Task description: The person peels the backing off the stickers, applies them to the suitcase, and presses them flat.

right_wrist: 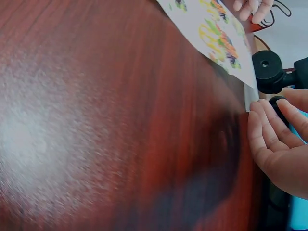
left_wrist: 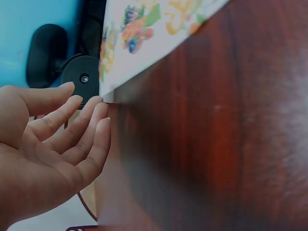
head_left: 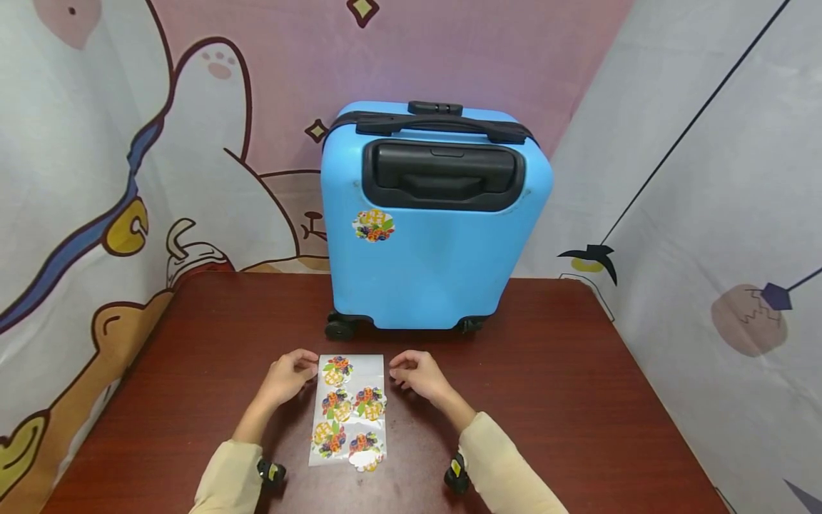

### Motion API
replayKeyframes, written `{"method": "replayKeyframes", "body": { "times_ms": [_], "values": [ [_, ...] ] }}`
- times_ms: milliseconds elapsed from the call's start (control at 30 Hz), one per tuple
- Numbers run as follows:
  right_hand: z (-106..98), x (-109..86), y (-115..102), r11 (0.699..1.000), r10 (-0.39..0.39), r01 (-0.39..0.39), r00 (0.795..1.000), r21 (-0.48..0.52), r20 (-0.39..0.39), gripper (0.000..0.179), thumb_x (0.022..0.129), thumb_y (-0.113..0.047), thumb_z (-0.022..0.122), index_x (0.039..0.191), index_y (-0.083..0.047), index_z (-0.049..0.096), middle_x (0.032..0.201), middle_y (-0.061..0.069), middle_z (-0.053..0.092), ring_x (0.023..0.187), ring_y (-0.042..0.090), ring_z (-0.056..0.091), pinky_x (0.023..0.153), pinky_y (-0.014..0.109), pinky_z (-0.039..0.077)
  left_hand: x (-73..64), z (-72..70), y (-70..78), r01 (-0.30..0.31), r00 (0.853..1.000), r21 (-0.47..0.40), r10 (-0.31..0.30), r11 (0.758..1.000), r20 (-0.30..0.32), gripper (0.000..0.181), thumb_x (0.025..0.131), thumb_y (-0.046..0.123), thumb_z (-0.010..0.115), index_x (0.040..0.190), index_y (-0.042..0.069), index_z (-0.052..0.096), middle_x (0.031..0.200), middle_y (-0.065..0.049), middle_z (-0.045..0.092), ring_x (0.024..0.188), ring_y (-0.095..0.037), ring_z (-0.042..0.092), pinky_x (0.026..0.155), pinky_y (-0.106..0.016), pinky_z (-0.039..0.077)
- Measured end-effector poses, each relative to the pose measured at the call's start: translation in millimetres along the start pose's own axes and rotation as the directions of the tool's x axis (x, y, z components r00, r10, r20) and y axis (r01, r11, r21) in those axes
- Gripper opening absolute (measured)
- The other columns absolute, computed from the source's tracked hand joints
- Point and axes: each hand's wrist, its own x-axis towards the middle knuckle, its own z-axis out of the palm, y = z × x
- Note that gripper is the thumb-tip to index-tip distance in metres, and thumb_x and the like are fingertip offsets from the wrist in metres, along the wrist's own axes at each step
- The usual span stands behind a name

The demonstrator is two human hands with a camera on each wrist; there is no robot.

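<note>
A white sheet of fruit stickers (head_left: 352, 382) lies on the table in front of the suitcase. Several round stickers with colourful fruit are on it, and one at the lower right (head_left: 366, 457) looks partly lifted, its lower part white. My left hand (head_left: 290, 377) is at the sheet's upper left corner; in the left wrist view its loosely bent fingertips meet that corner, thumb apart. By the upper right corner is my right hand (head_left: 420, 376), fingers relaxed, fingertips close to the edge; whether they touch it I cannot tell. A light blue suitcase (head_left: 430, 271) stands upright behind, bearing one fruit sticker (head_left: 374, 225).
The dark red wooden table (head_left: 546, 400) spreads to both sides of the sheet. The suitcase has black wheels (head_left: 339, 328) and a black recessed handle (head_left: 444, 175). Cartoon-printed cloth (head_left: 481, 57) hangs behind and on both sides.
</note>
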Motion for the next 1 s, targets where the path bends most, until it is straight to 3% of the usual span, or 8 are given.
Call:
{"method": "replayKeyframes", "body": {
  "times_ms": [300, 400, 500, 900, 1000],
  "values": [
    [9.5, -4.1, 0.9, 1.000, 0.024, -0.024, 1.000, -0.006, -0.007, 0.014, 0.084, 0.002, 0.061, 0.095, 0.011, 0.061, 0.075, 0.024, 0.062, 0.063, 0.032, 0.060, 0.056, 0.044, 0.051, -3.7, 4.7, -8.3, 0.024, 1.000, 0.037, -0.024, 0.999, 0.001, 0.019, 0.084, 0.003, 0.061, 0.101, -0.004, 0.060, 0.087, -0.011, 0.064, 0.077, -0.022, 0.059, 0.060, -0.030, 0.047],
    [12.6, 1.5, 12.0, 0.999, 0.037, -0.037, 0.999, -0.008, -0.005, 0.014, 0.083, 0.000, 0.062, 0.094, 0.008, 0.062, 0.072, 0.016, 0.063, 0.060, 0.020, 0.060, 0.053, 0.036, 0.051, -3.5, 5.8, -9.6, 0.019, 1.000, 0.037, -0.019, 0.999, 0.002, 0.018, 0.084, 0.003, 0.062, 0.101, -0.004, 0.060, 0.086, -0.011, 0.064, 0.079, -0.023, 0.059, 0.061, -0.030, 0.047],
    [15.5, 2.9, 11.9, 0.999, 0.050, -0.050, 0.999, -0.007, -0.001, 0.015, 0.083, 0.001, 0.062, 0.096, 0.009, 0.062, 0.071, 0.013, 0.064, 0.058, 0.017, 0.059, 0.052, 0.034, 0.050, -3.6, 6.7, -10.7, 0.011, 1.000, 0.042, -0.011, 0.999, -0.001, 0.018, 0.083, 0.003, 0.062, 0.100, -0.004, 0.061, 0.085, -0.011, 0.064, 0.077, -0.022, 0.059, 0.061, -0.030, 0.047],
    [21.5, 5.9, 9.3, 0.997, 0.074, -0.074, 0.997, 0.011, -0.030, 0.014, 0.083, 0.002, 0.061, 0.095, 0.010, 0.060, 0.070, 0.012, 0.061, 0.055, 0.016, 0.057, 0.054, 0.034, 0.051, -3.1, 10.2, -7.7, 0.007, 0.999, 0.046, -0.006, 0.999, -0.035, 0.019, 0.082, 0.003, 0.063, 0.100, -0.005, 0.061, 0.081, -0.009, 0.063, 0.072, -0.021, 0.060, 0.059, -0.029, 0.047],
    [21.5, 5.0, 8.5, 0.997, 0.074, -0.073, 0.996, 0.030, -0.039, 0.013, 0.083, 0.002, 0.061, 0.094, 0.010, 0.060, 0.071, 0.015, 0.061, 0.055, 0.018, 0.057, 0.054, 0.034, 0.051, -3.1, 10.2, -6.1, 0.013, 0.998, 0.014, -0.013, 1.000, -0.056, 0.020, 0.082, 0.002, 0.063, 0.100, -0.006, 0.060, 0.080, -0.010, 0.063, 0.068, -0.021, 0.060, 0.055, -0.028, 0.047]
  ]
}}
